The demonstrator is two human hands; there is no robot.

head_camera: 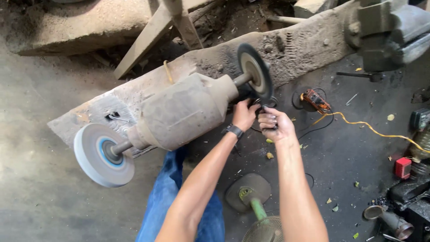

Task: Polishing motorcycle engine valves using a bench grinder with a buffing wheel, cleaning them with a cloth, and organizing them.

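A dusty bench grinder [183,110] stands in front of me, with a grey stone wheel [102,154] on its left shaft end and a thin dark disc [256,71] on its right end. Both my hands are under the dark disc. My left hand [244,114], with a black wristband, grips the far end of a small dark metal piece [264,107]. My right hand [274,125] is closed on the near end of the same piece, just below the disc's edge. The piece is mostly hidden by my fingers.
A concrete slab [291,49] runs behind the grinder. On the dark floor lie an orange tool with a yellow cable [316,101], a red-capped can [402,167], a green-handled fan base [248,190] and scattered bits. A heavy metal vise [389,31] looms top right. My blue-trousered leg [172,197] is below.
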